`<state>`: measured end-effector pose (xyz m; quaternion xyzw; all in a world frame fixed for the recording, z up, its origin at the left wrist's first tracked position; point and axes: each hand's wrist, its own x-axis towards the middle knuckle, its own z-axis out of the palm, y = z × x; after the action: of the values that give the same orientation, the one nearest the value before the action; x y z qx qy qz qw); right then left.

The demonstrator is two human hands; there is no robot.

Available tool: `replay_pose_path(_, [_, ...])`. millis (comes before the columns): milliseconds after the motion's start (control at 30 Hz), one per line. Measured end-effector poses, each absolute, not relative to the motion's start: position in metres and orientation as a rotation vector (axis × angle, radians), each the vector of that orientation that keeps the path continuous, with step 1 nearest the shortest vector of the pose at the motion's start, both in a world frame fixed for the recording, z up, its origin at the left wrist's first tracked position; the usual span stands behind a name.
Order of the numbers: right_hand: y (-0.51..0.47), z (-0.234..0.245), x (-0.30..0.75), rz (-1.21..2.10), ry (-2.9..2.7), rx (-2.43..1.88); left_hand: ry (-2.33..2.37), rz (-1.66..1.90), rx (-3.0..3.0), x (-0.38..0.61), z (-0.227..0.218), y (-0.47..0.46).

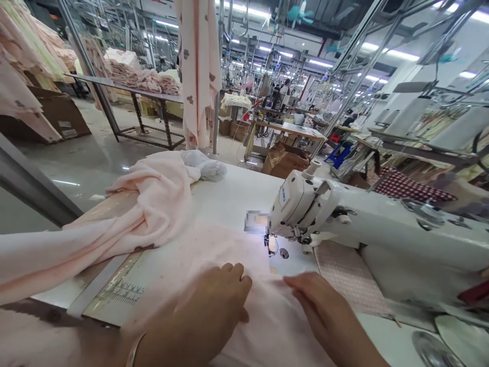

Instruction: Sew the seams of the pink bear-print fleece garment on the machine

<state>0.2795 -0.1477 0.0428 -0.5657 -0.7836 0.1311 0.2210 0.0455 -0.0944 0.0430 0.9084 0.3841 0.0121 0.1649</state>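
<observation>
A white sewing machine (305, 199) stands on the right, its lit needle area over the white table (237, 188). Pale pink fabric (229, 250) lies flat in front of the needle and reaches down toward me. My left hand (217, 295) rests on this fabric with its fingers curled; what lies under the fingertips is partly hidden. To the right, my right hand (313, 300) has its fingers together, pinching the fabric's right edge just below the needle plate. A bunched pink cloth (156, 199) lies on the table's left side.
A printed ruler (122, 293) marks the table's left front. Grey bundled material (206, 165) sits at the back edge. Pink garments hang from a rail (198, 66). Beyond are a table with folded pink cloth (130, 76), cardboard boxes (284, 158) and thread cones (412, 117).
</observation>
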Motion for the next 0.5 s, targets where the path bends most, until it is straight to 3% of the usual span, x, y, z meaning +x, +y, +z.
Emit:
replay_pose_path(233, [-0.105,0.034,0.261,0.465,-2.185,-1.516,0.979,0.169,2.544,0.057,0.051,-0.093])
replay_pose_path(500, [-0.164,0.084,0.338,0.556,-1.676,-1.359,0.752,0.487,2.018,0.036,0.073,-0.068])
